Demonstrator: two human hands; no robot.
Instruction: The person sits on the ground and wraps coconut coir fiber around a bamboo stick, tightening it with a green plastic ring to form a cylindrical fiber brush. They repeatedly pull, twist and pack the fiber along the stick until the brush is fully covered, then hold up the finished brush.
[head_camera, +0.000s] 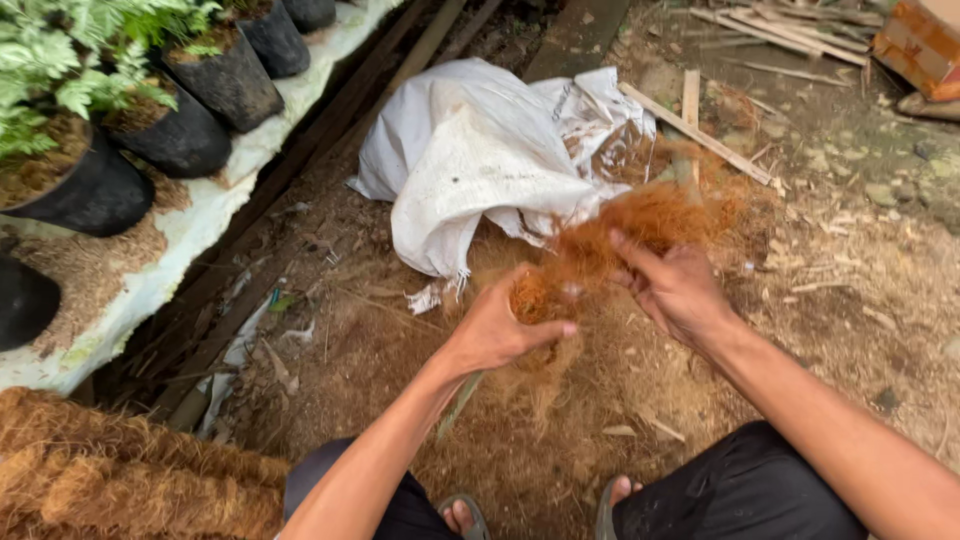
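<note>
While both grip, left hand (497, 330), right hand (672, 285), wiry orange fibre clump (590, 250)

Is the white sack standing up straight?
No, the white sack lies crumpled on the ground beyond the hands, which both hold a clump of orange-brown fibre.

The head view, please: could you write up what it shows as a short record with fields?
setting: outdoor dirt ground strewn with fibre and wood scraps
left hand: grips a clump of orange-brown coconut fibre
right hand: fingers in the same clump
behind the hands: crumpled white sack
left edge: black pots with ferns on a white-covered ledge
lower left: rolled fibre mats
</note>
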